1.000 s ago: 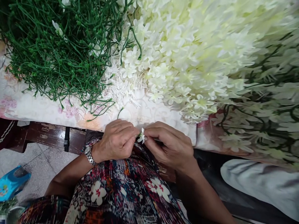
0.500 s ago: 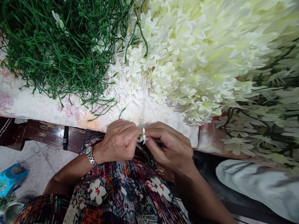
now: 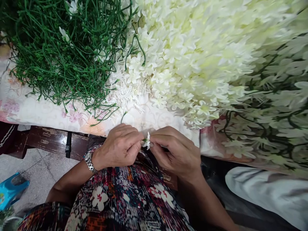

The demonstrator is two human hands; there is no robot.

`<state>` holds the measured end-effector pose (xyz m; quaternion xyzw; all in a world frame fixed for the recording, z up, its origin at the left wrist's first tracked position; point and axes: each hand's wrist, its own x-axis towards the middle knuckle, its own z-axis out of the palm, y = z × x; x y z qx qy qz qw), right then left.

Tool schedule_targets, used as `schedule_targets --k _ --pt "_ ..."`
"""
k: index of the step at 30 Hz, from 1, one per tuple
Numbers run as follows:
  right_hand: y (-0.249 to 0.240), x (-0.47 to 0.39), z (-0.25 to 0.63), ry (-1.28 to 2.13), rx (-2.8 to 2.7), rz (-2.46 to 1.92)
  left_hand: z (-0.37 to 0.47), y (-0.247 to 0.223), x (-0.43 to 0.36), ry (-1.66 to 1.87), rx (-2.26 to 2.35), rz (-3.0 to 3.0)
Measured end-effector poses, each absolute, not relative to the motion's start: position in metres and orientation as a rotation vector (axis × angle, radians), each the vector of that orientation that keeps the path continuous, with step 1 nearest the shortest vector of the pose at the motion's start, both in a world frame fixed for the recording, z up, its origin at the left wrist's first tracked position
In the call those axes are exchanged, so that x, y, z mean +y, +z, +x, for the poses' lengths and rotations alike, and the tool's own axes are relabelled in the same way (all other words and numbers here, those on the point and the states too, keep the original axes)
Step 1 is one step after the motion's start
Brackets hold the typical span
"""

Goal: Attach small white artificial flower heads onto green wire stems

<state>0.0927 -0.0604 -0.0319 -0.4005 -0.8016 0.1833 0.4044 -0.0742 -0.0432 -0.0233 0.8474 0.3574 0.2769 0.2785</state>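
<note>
Between my two hands, at the table's front edge, a small white artificial flower is seen nearly edge-on, with a green stem tip at its left side. My left hand, with a metal watch on the wrist, is closed around the green plastic stem, part of which sticks up behind the knuckles. My right hand pinches at the flower between thumb and forefinger. Beyond my hands lie a heap of green stems on the left and a large pile of white flower heads on the right.
Thin white pieces lie between the two piles on the patterned tablecloth. Stems with white flowers spread at the right edge. A blue plastic stool stands on the floor. Light grey cloth is at lower right.
The flower has turned more edge-on between my fingers, and the green tip shows more clearly at its left. My hands stay close together. The whole view has shifted slightly.
</note>
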Motion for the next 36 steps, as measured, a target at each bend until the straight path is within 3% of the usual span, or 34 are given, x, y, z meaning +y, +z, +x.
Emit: schedule_targets --k 29,36 --pt "-0.023 -0.06 0.091 0.469 -2.068 -1.048 -0.071 -0.03 -0.045 0.946 0.97 2.063" --pt "-0.012 -0.059 0.094 0.334 -2.153 -1.037 -0.075 -0.025 -0.045 0.933 0.918 1.986"
